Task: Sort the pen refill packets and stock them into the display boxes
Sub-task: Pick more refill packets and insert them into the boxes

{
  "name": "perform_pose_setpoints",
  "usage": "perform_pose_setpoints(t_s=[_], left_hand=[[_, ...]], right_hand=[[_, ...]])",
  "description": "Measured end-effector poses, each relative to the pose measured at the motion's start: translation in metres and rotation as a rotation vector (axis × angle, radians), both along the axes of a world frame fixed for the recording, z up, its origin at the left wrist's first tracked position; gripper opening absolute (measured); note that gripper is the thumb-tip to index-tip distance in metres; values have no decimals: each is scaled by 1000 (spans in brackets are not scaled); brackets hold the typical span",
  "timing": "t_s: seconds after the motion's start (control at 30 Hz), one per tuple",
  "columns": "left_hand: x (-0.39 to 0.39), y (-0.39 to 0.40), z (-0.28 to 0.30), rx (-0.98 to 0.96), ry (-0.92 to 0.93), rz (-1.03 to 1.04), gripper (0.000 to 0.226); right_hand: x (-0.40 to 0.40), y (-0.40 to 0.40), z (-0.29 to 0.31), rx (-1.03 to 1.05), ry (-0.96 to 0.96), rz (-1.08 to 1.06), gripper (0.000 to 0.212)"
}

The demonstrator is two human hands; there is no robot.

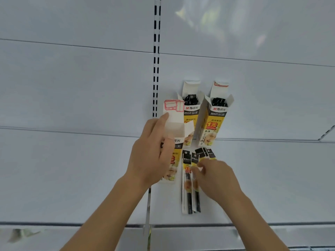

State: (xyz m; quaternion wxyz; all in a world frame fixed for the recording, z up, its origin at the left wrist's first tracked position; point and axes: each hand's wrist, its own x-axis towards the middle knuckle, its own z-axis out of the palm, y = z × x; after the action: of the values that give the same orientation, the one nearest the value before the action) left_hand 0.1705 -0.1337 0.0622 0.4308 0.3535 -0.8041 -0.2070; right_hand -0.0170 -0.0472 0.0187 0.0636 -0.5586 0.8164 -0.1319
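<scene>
My left hand [151, 156] grips an open yellow-and-black display box [174, 124], its white lid flap raised and nothing visible inside its mouth. Two more display boxes stand against the back panel: the middle box [191, 113] and the right box [215, 120], both holding black-topped refill packets. Several loose pen refill packets [189, 189] lie flat on the white shelf just right of the held box. My right hand [216, 180] rests on those packets, fingers curled around their upper parts.
A white shelf [272, 178] carries everything, with a white back panel behind it. A slotted upright strip [156, 69] runs down the panel left of the boxes. The shelf's front edge rail [72, 224] crosses below my forearms.
</scene>
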Motion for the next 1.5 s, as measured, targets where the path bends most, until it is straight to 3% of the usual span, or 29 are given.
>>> perform_pose_setpoints(t_s=[0.07, 0.2, 0.47, 0.67, 0.77, 0.87, 1.0, 1.1, 1.33, 1.5], left_hand=[[1, 1, -1, 10, 5, 2, 67], [2, 1, -2, 24, 10, -5, 64], [2, 1, -3, 16, 24, -15, 58], [2, 3, -3, 3, 35, -14, 57], [0, 4, -4, -5, 31, -12, 59], [0, 4, -4, 3, 35, -20, 63], [2, 3, -4, 14, 45, -17, 62], [0, 4, -5, 11, 34, -10, 61], [4, 5, -3, 17, 23, -3, 60], [3, 6, -3, 26, 13, -8, 57]], right_hand=[[8, -1, -4, 85, -5, -64, 42], [17, -8, -8, 153, -43, -159, 40], [11, -15, -14, 138, -169, -225, 38], [10, -7, -5, -122, -34, -293, 33], [25, -13, -5, -89, 48, -212, 30], [36, -18, -15, -46, 92, -162, 44], [28, -15, -20, -24, -20, -164, 36], [21, -20, -17, 65, -159, -207, 41], [16, -31, -18, 126, -205, -208, 28], [13, -35, -8, 192, -342, -220, 27]])
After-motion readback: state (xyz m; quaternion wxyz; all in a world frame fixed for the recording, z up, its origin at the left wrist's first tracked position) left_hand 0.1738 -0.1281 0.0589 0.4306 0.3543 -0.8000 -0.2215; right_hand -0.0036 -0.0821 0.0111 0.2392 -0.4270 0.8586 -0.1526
